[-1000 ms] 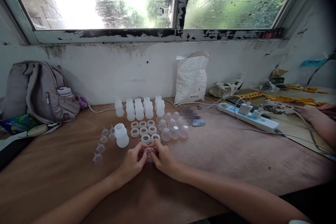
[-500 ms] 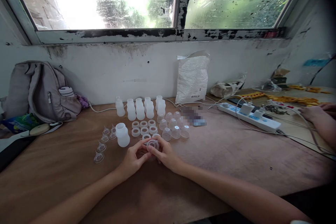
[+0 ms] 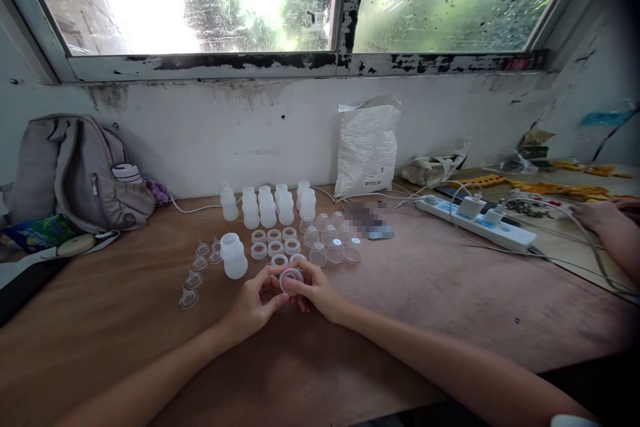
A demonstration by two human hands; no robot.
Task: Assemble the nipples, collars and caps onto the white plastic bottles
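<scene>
Between my two hands is a translucent baby bottle ring [image 3: 291, 281], its round opening facing me. My left hand [image 3: 259, 297] pinches its left edge with thumb and fingers. On the other side my right hand [image 3: 317, 292] grips it, the thumb laid over the opening. Whether a nipple sits inside the ring I cannot tell. Just beyond my fingers stand rows of similar rings [image 3: 275, 249]. An open white baby bottle [image 3: 233, 257] is upright left of them. Clear silicone nipples [image 3: 189, 297] lie farther left, and domed clear caps [image 3: 335, 251] stand to the right.
Several more bottles [image 3: 267, 207] line the back near the wall. A white plastic bag [image 3: 367, 147] leans there too. At left sits a grey backpack [image 3: 75, 170]; at right lies a power strip [image 3: 475, 223] with cables. Another person's hand [image 3: 597, 217] is at the far right.
My right thumb has shifted a little over the ring's opening, and the right-hand fingers beneath have moved slightly. Both hands keep their hold in the same place.
</scene>
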